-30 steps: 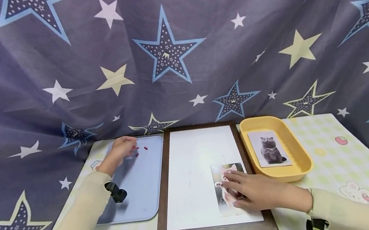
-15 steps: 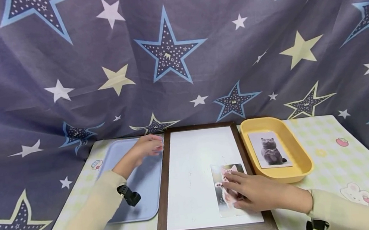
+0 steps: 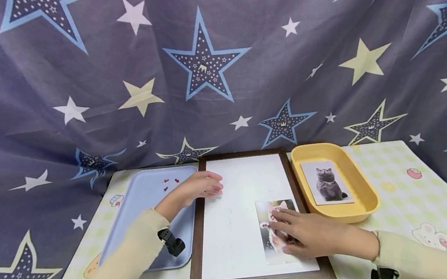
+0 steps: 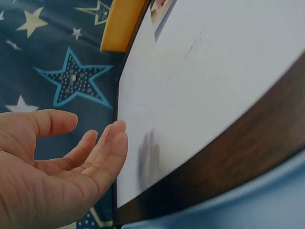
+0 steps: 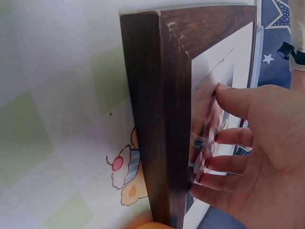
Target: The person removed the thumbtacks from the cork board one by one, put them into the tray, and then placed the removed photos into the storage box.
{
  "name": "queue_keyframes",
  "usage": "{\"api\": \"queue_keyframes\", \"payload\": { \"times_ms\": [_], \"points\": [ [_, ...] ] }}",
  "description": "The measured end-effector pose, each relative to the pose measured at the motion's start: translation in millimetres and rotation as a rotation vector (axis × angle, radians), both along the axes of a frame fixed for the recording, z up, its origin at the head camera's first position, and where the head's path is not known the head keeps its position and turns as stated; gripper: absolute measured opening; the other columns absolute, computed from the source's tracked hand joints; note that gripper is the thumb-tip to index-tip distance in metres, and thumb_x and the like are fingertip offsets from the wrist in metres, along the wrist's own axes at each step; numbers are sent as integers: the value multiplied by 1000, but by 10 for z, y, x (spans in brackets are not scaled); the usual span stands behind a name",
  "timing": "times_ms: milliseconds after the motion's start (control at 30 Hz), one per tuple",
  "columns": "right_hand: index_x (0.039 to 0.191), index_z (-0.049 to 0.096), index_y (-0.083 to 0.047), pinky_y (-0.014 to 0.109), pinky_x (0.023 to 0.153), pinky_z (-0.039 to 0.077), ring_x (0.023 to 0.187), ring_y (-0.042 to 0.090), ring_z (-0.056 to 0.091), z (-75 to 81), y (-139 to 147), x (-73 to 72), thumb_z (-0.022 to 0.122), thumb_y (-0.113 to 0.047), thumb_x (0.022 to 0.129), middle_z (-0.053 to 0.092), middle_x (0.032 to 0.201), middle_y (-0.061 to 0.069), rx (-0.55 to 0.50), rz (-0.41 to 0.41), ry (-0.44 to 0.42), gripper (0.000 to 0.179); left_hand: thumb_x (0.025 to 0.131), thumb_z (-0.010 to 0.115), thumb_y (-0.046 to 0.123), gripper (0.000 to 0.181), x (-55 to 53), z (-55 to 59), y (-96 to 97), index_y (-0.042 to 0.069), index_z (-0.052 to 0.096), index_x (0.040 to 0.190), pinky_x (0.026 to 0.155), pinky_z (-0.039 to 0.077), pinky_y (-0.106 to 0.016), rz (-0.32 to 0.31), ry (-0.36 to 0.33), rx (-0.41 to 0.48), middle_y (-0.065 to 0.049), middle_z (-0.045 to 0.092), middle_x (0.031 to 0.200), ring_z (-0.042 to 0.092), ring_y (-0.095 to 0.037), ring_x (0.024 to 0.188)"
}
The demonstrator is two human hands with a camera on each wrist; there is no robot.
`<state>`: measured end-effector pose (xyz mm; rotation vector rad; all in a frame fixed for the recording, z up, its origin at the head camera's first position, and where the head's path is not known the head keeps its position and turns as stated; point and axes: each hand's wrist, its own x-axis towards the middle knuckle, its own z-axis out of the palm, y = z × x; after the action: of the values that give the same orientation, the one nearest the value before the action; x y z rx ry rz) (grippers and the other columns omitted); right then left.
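My left hand [image 3: 200, 185] hovers over the left edge of the framed white board [image 3: 234, 243]. In the left wrist view its thumb stands apart from loosely bent fingers [image 4: 112, 157], and nothing shows between them. Spread fingertips of my right hand [image 3: 311, 235] rest on a photo of a light-coloured kitten [image 3: 272, 248] lying at the board's lower right. The right wrist view shows thumb and fingers touching that photo [image 5: 206, 102], close to the brown wooden frame [image 5: 157, 105]. Part of the kitten is hidden beneath the hand.
Left of the board lies a blue tray [image 3: 132, 201] with a few red push pins [image 3: 166, 188] near its far end. On the right, a yellow basin [image 3: 359, 184] holds a photo of a grey cat [image 3: 328, 183]. A starry curtain [image 3: 221, 121] hangs behind.
My left hand has moved right, from beside the push pins on the tray to the board's left edge, and its fingers have loosened. The right hand and the kitten photo have stayed put.
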<state>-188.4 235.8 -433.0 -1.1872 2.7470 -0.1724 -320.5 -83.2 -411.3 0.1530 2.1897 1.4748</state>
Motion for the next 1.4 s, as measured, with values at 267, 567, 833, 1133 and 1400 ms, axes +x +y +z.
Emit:
{"api": "queue_keyframes", "payload": {
  "times_ms": [267, 567, 833, 1133, 1400],
  "points": [
    [153, 47, -14, 53, 108, 50, 146, 39, 42, 6, -11, 6, 62, -43, 100, 40, 161, 16, 11, -12, -12, 62, 100, 58, 14, 46, 45, -67, 200, -8, 52, 140, 99, 58, -39, -103, -60, 26, -24, 68, 125, 72, -23, 106],
    [153, 47, -15, 55, 107, 51, 144, 41, 45, 8, -6, 6, 59, -46, 101, 43, 159, 16, 9, 11, 21, 62, 99, 56, 12, 43, 78, -115, 409, -8, 54, 137, 94, 61, -34, -149, -139, 46, -21, 71, 117, 72, -18, 94],
    [153, 48, -15, 54, 107, 51, 144, 40, 44, -1, -8, -1, 62, -43, 100, 43, 159, 16, 9, -6, 2, 62, 101, 55, 12, 42, 88, -157, 521, -7, 55, 138, 95, 60, -34, -178, -160, 59, -21, 71, 119, 72, -18, 96],
    [152, 48, -15, 54, 104, 53, 143, 41, 46, 10, -11, -5, 61, -45, 100, 44, 159, 16, 7, 3, 22, 61, 102, 54, 11, 39, 112, -172, 620, -8, 56, 136, 97, 59, -35, -201, -172, 69, -23, 70, 122, 73, -22, 103],
    [152, 49, -14, 54, 106, 52, 143, 40, 46, 6, -8, 4, 61, -44, 100, 44, 158, 16, 2, 4, 31, 61, 101, 55, 10, 38, 115, -214, 687, -8, 58, 134, 95, 60, -33, -183, -199, 92, -20, 71, 118, 73, -18, 97]
  ]
}}
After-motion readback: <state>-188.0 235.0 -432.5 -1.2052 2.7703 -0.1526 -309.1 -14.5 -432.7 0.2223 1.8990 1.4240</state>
